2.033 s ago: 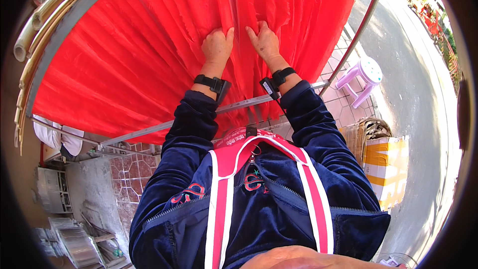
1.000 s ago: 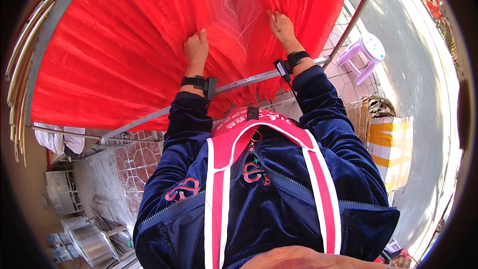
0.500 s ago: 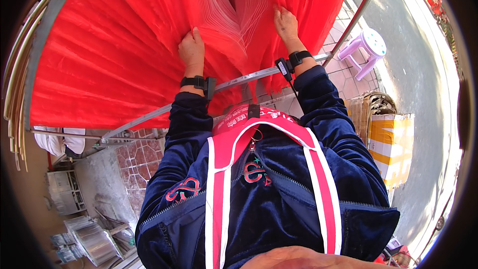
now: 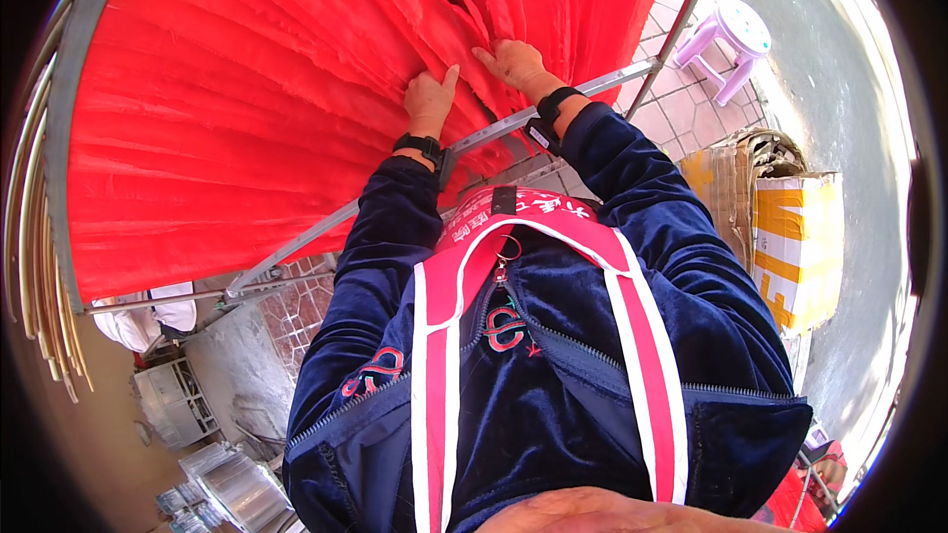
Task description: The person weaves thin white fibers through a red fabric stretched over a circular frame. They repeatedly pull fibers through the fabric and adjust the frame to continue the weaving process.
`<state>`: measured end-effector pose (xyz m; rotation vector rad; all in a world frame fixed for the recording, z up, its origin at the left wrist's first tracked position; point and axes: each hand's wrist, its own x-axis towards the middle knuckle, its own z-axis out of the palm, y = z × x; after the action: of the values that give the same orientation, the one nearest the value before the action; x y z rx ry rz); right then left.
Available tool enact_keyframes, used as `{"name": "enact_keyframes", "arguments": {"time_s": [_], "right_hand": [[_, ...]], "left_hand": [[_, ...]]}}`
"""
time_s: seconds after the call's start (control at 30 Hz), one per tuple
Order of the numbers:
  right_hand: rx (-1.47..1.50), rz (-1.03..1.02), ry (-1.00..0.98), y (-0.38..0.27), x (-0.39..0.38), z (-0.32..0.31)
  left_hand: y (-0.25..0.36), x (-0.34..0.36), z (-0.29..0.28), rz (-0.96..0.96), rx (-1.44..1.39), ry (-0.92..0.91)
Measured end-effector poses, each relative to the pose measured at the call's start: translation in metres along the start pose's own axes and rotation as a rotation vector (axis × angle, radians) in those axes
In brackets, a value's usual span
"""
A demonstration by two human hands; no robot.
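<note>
I see cloth (image 4: 247,138): thin, red, soft sheen, crowded with long ridged folds. Rail (image 4: 489,131): grey metal, narrow, crosses near wrists. Poles (image 4: 38,237) at left: slim, tan, bundled. Stool (image 4: 736,30): pale purple, round top. Box (image 4: 798,247): cardboard, yellow-and-white tape.
Cloth lies under both hands, spreads ahead and well left. Left hand (image 4: 430,104), right hand (image 4: 515,64) near each other, 2 thumbs out, fingers bent on folds; fingertips hidden, I can't tell whether either pinches cloth.

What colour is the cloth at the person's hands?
Bright red; the cloth shows best in the head view.
</note>
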<state>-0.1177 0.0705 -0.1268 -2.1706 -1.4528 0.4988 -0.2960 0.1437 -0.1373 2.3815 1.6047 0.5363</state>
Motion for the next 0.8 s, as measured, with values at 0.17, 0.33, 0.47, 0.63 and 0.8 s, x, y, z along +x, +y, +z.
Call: {"name": "enact_keyframes", "arguments": {"time_s": [0.17, 0.33, 0.47, 0.63, 0.8], "right_hand": [[0.03, -0.036, 0.027, 0.009, 0.011, 0.013], [0.031, -0.083, 0.042, 0.015, 0.024, 0.023], [0.036, -0.115, 0.041, 0.016, 0.03, 0.035], [0.111, -0.232, 0.1, 0.024, 0.029, 0.043], [0.175, -0.24, 0.092, 0.022, 0.024, 0.049]], "left_hand": [[-0.003, 0.005, 0.018, 0.073, -0.115, 0.003], [0.003, 0.006, 0.005, 0.069, -0.204, -0.064], [0.018, 0.006, -0.002, 0.046, -0.172, -0.077], [0.026, 0.0, 0.002, -0.019, -0.068, -0.091], [0.018, -0.001, 0.015, -0.035, -0.023, -0.061]]}}
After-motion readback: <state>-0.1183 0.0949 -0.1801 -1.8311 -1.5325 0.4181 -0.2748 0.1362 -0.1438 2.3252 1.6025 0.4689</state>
